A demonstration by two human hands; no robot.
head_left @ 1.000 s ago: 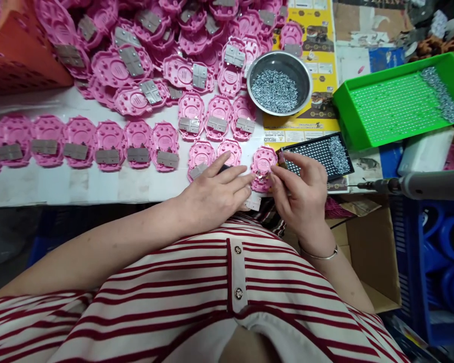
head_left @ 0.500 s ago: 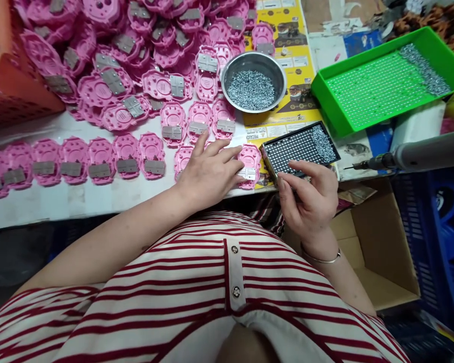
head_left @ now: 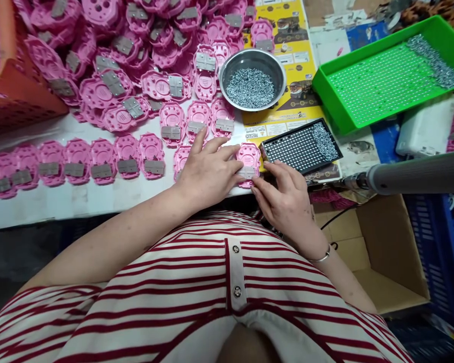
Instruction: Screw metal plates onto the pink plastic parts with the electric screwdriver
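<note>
My left hand lies with its fingers spread across the row of pink parts, its fingertips touching a pink plastic housing with a grey metal plate. At the lower right edge of that housing, the thumb and index finger of my right hand are pinched together; anything between them is too small to make out. Another pink housing is partly hidden under my left hand. Just right of the housing stands a black perforated tray with small screws heaped at its far right end.
A metal bowl of screws sits behind my hands. A green perforated tray stands at the back right. The grey, rod-shaped powered screwdriver reaches in from the right, above a cardboard box. Pink housings pile beside an orange basket.
My right hand has moved left from the black tray to the pink housing's edge. My left hand stays in place. The screwdriver has shifted slightly left and lower.
</note>
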